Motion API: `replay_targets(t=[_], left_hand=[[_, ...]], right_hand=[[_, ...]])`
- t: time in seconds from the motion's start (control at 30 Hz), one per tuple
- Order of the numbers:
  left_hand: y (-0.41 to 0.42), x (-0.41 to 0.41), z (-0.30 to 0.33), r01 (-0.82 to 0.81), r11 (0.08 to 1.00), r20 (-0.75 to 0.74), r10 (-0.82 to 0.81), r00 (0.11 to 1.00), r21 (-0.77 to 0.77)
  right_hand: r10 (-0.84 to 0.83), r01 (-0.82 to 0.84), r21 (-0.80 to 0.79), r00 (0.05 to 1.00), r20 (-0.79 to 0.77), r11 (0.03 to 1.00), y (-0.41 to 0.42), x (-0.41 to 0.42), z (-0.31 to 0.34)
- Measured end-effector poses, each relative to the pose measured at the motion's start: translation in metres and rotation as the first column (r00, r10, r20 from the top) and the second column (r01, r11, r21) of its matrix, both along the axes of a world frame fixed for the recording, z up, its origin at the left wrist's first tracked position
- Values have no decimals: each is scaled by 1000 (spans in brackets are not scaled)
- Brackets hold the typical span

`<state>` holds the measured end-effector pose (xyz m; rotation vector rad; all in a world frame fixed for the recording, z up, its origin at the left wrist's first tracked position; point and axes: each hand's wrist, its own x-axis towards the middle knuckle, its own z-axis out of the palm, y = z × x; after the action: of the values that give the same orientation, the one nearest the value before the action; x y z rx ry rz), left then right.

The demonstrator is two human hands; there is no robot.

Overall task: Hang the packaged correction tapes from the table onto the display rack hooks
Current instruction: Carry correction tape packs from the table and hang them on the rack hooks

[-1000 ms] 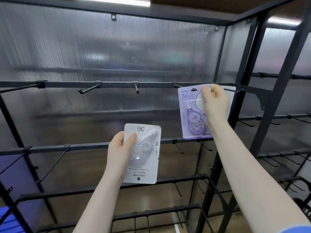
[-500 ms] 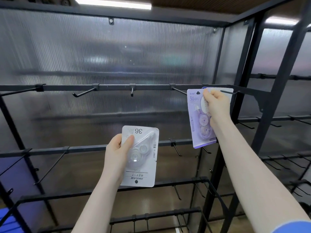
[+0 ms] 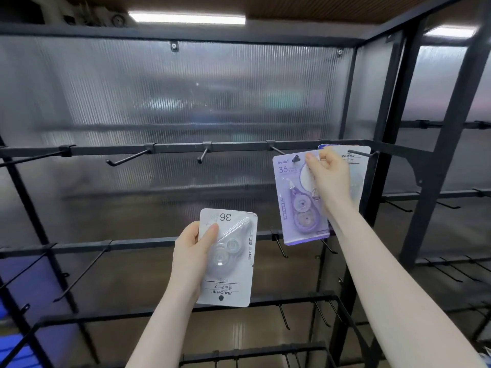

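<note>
Here the left hand (image 3: pixel 192 257) grips a white correction tape pack (image 3: pixel 228 257) by its side, thumb over the blister, upside down with the hang hole below the grip, apparently kept waiting its turn. Further right, the right hand (image 3: pixel 329 179) pinches the top edge of a purple correction tape pack (image 3: pixel 297 203), its hang hole just left of the fingertips, probably to guide it onto a hook (image 3: pixel 276 150) of the top rail; another pack (image 3: pixel 356 166) hangs just behind the hand.
</note>
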<state>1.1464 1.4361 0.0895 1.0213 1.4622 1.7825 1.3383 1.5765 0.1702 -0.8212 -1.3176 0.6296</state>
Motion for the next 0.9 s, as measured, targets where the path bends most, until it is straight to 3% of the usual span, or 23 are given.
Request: replay_targets(t=[0.37,0.63,0.77,0.9], left_hand=[[3,-4,10,-6,1000,-19,5,1000,-6],[7,-5,7,-32,999,-124,27,992,-36],[15,3,4,-6,998,-186,-6,983,-65],[24,17,2,33,995,-243,-54,969,-89]], right_hand=[[-129,154,-65,948,291,986,58,-21,15],[-178,165,77,957,231,983,42,-8,-4],[-65,46,89,973,222,995,18,11,-28],[271,-258,-84,911,311,963,-3,21,-50]])
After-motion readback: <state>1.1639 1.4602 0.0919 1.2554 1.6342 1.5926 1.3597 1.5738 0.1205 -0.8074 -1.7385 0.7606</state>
